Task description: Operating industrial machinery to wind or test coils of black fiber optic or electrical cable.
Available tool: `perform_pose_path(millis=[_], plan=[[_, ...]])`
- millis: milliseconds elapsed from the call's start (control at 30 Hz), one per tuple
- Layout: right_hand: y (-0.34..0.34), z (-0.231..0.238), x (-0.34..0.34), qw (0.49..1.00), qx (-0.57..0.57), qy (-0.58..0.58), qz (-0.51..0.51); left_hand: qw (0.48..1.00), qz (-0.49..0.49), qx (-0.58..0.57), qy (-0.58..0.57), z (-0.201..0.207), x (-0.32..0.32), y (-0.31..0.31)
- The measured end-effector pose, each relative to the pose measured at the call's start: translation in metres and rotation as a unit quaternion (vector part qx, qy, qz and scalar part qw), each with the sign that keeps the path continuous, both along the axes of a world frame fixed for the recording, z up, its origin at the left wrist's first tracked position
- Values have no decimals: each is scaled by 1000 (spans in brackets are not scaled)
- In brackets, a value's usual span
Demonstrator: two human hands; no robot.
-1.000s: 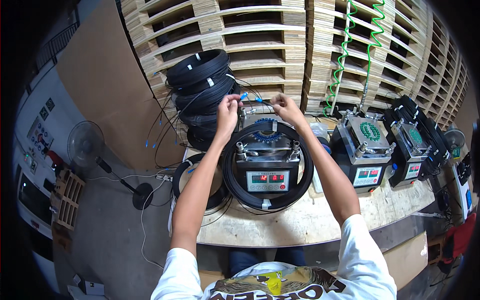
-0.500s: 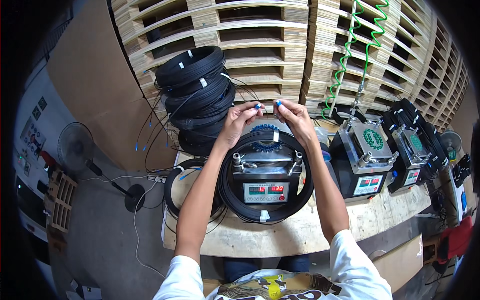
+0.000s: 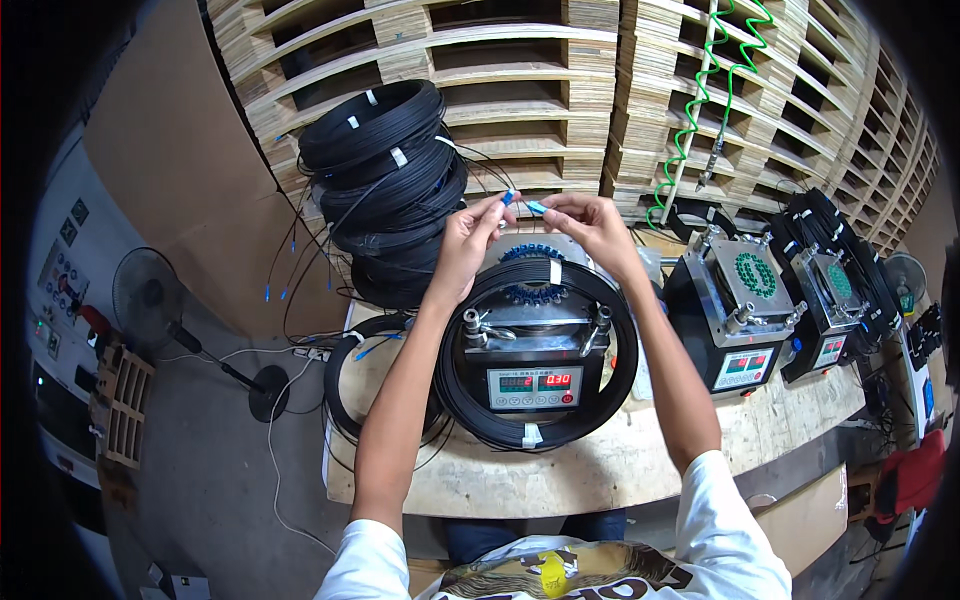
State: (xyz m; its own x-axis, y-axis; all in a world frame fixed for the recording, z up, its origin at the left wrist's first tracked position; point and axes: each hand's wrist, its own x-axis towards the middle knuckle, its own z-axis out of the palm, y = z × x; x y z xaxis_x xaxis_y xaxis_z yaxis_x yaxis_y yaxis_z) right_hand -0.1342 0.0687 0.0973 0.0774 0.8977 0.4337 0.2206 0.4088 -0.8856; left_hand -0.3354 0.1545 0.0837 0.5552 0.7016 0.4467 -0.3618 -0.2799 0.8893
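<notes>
My left hand (image 3: 466, 243) is raised above the machine, its thumb and fingers pinched on a small blue fiber connector (image 3: 509, 197). Facing it, my right hand (image 3: 598, 234) grips a light-blue fiber connector (image 3: 536, 208) between thumb and fingertips. The two small pieces are close together; whether they touch is hard to tell. Below my hands a coil of black cable (image 3: 622, 350), bound with white tape, leans against a polishing machine (image 3: 533, 345) with red digits on its panel. A round fixture ringed with blue connectors (image 3: 540, 250) sits on top of it.
Stacked black cable coils (image 3: 375, 190) rise at the back left, loose ends dangling. Another coil (image 3: 335, 385) lies on the wooden table (image 3: 600, 480). Two similar machines (image 3: 745, 310) stand right. Wooden pallets (image 3: 520, 110) back the table; a green spiral air hose (image 3: 690, 110) hangs there. A fan (image 3: 150, 290) stands left.
My right hand has turned, and its connector now points toward the left one. The left connector is tilted more upright. The view has shifted slightly.
</notes>
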Motion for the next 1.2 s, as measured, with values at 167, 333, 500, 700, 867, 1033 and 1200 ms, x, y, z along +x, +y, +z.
perform_pose_path(millis=[167,333,500,700,867,1033,1200], plan=[[23,21,22,918,21,-391,-66,993,110,-42,1,-9,4,6],[39,24,13,807,-70,-586,21,984,163,-68,22,-19,-3,12],[52,30,4,778,-98,-619,39,975,196,-100,-4,-19,-3,11],[66,37,-27,713,-114,-688,65,970,207,-117,-54,-22,-7,15],[68,24,-27,717,-73,-691,53,966,226,-119,-50,-23,-3,14],[60,4,10,781,-146,-607,25,974,178,18,138,-12,1,38],[32,-7,11,920,-28,-391,-25,849,74,338,400,19,7,47]])
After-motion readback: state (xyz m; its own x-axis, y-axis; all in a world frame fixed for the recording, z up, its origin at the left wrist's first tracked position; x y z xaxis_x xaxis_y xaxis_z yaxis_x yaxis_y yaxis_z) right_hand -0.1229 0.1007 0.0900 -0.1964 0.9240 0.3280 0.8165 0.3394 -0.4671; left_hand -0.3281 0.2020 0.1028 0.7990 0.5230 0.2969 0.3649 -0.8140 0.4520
